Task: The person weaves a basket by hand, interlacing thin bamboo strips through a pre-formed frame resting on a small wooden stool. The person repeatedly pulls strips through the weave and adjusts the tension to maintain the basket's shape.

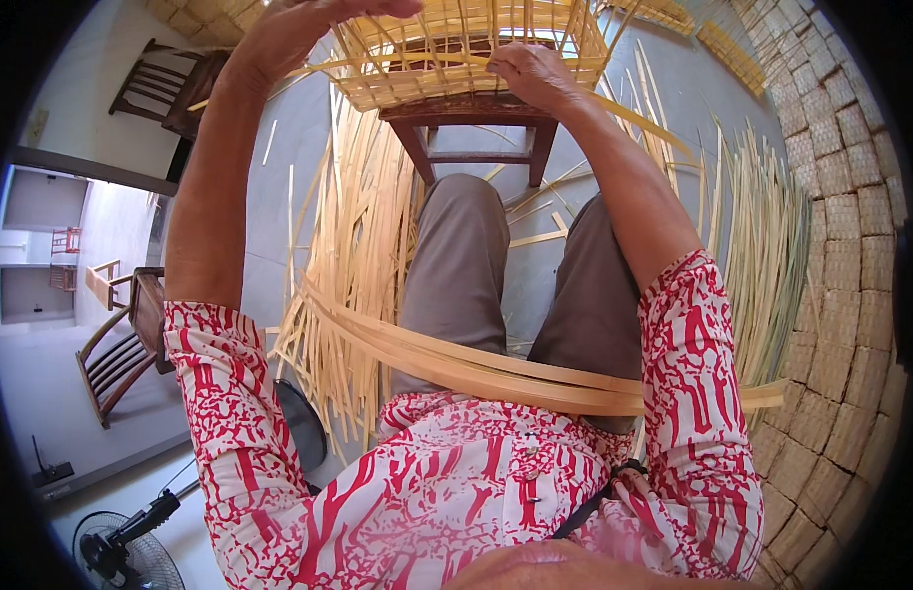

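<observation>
A loosely woven basket of pale yellow bamboo strips (378, 90) rests on a dark red-brown wooden stool (456, 110) in front of my knees. My right hand (537, 74) is closed at the basket's near side, its fingertips pinching a bamboo strip in the weave. At the basket's left side, my left hand (319, 22) is raised with its visible fingers stretched out; the picture's upper edge cuts part of it off. A few wide, flat bamboo strips (476, 369) lie bent across my lap.
Long loose bamboo strips (353, 226) cover the floor left of my legs, with a greener bundle (756, 216) at the right. Stacked woven blocks (835, 236) line the right side. Wooden chairs (117, 359) and a black fan (127, 546) stand at the left.
</observation>
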Demonstrator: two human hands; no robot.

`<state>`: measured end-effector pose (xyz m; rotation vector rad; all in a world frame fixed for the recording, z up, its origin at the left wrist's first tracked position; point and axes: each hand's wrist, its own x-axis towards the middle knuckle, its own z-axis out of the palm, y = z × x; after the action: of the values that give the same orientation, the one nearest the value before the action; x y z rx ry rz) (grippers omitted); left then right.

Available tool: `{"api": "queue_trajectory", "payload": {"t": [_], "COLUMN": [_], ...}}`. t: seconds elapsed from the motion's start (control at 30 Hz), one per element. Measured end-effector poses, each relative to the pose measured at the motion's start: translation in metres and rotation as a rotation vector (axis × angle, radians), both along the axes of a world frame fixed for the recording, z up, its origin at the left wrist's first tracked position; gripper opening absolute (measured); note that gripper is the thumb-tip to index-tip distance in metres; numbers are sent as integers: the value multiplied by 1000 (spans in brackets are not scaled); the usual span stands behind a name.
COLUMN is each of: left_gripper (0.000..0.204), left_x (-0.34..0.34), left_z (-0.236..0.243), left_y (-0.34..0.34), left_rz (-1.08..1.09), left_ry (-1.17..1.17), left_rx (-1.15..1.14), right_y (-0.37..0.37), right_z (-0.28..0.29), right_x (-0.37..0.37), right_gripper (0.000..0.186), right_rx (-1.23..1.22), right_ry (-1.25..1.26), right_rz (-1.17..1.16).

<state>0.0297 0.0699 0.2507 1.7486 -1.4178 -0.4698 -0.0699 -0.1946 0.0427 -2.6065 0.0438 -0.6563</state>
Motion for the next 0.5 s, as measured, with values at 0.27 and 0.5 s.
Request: {"api": "queue_trajectory", "payload": {"t": [0.27, 0.5], "left_gripper": [58, 54], "left_x": [1, 15], "left_z": [-23, -26], "left_y": [-37, -53], "left_rz": [33, 96], "left_ry": [-159, 1], "left_rx": [26, 210], "right_y": [6, 9], "right_z": [2, 6], "right_x": [3, -4], "right_gripper": [24, 24], "right_rx": [32, 50], "right_ry": [54, 80], "right_rz": [14, 3]}}
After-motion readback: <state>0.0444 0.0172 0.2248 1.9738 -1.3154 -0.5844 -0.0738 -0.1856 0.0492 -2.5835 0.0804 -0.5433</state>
